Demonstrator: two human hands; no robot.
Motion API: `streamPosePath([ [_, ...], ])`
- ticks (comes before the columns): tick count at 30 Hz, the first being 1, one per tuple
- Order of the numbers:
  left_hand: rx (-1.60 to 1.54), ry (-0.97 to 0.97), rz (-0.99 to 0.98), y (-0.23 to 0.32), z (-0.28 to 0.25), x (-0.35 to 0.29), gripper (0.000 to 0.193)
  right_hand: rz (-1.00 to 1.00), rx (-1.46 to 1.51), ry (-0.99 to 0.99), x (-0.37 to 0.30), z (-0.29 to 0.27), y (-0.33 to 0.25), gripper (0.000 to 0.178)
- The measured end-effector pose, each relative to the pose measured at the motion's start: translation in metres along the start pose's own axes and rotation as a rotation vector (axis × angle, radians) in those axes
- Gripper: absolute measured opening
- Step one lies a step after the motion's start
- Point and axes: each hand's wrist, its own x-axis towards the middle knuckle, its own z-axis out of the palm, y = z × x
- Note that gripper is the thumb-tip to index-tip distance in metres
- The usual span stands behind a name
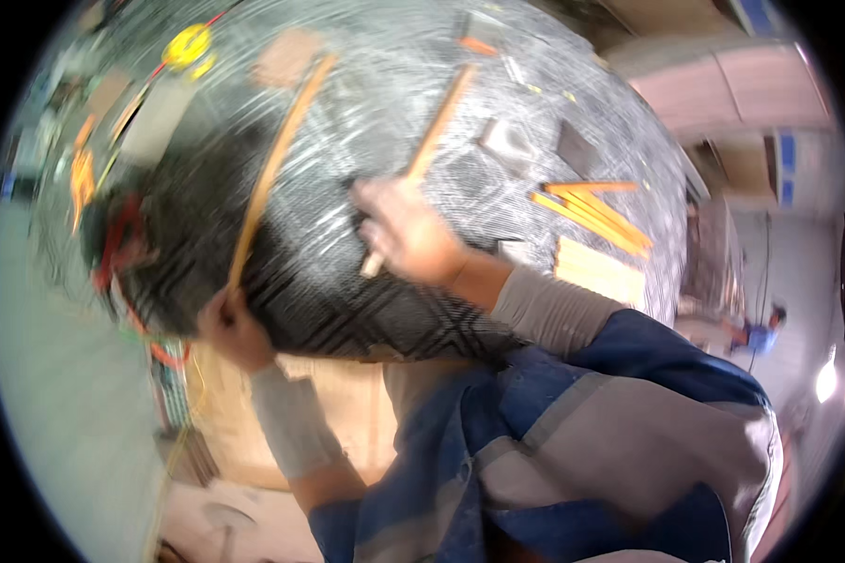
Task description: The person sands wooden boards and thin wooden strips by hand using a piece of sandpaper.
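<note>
Wooden strips, one in each hand, over a black-and-grey patterned tabletop

Left hand (235, 330) at the near edge, fingers pinched on the lower end of the longer strip (268, 178), which slants up and away to the right; right hand (415, 235) further in on the table (347, 141), fingers curled over the shorter strip (441, 122), far end sticking out above the hand and a stub below it, exact finger contact blurred; the two strips lie apart, roughly side by side; right of the right hand, a few loose yellow sticks (593, 214) overlap, with a pale wooden slab (599, 272) just nearer the body; dark block (576, 148) beyond the sticks; yellow tape measure (188, 45) at far left
</note>
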Motion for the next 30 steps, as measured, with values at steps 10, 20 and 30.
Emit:
streamPosePath([
  [10, -0.056, -0.491, 0.278, 0.133, -0.015, -0.069, 0.014, -0.241, -0.203, 0.291, -0.121, -0.113, -0.03, 0.043],
  [20, -0.355, -0.902, 0.856, 0.289, 0.176, -0.177, 0.012, 0.445, -0.473, 0.159, -0.363, -0.24, 0.132, 0.036],
  [30, 0.071, -0.963, 0.863, 0.335, 0.286, -0.278, 0.015, 0.52, -0.223, 0.312, -0.478, -0.265, 0.284, 0.023],
])
